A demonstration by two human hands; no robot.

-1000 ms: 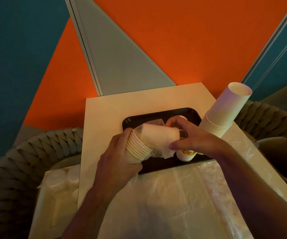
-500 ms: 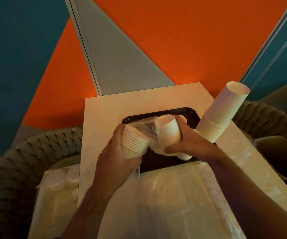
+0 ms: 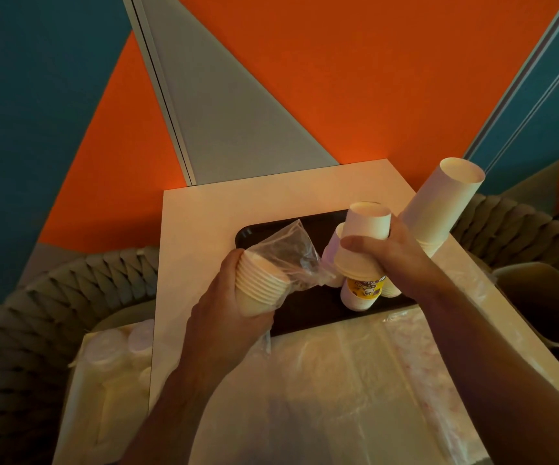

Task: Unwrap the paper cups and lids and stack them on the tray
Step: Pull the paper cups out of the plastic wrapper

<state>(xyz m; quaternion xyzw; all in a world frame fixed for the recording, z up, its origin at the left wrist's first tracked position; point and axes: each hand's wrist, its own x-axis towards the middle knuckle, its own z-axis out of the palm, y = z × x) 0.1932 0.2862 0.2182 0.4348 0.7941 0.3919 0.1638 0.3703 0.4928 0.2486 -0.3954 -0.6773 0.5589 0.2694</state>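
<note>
Cups (image 3: 363,239) freed of wrap are being held over the tray (image 3: 308,226) by the right hand (image 3: 395,253); a wrapped stack (image 3: 261,286) is being gripped by the left hand (image 3: 227,317). Setting down likely comes next.

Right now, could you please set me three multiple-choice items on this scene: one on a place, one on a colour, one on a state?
1. Where does the tall leaning stack of white cups stand?
A. at the table's right edge, beside the tray
B. on the woven chair to the left
C. in the left hand

2. What colour is the tray?
A. orange
B. black
C. white

3. How is the clear plastic wrap now?
A. sealed tightly over both batches of cups
B. lying flat on the tray
C. loose and open, hanging from the cups in the left hand

Answers:
1. A: its base sits right of the tray, behind the right hand.
2. B: its bare rim shows dark black against the pale table.
3. C: the right hand's batch of cups is bare, and the crumpled wrap trails only from the left batch.
</note>
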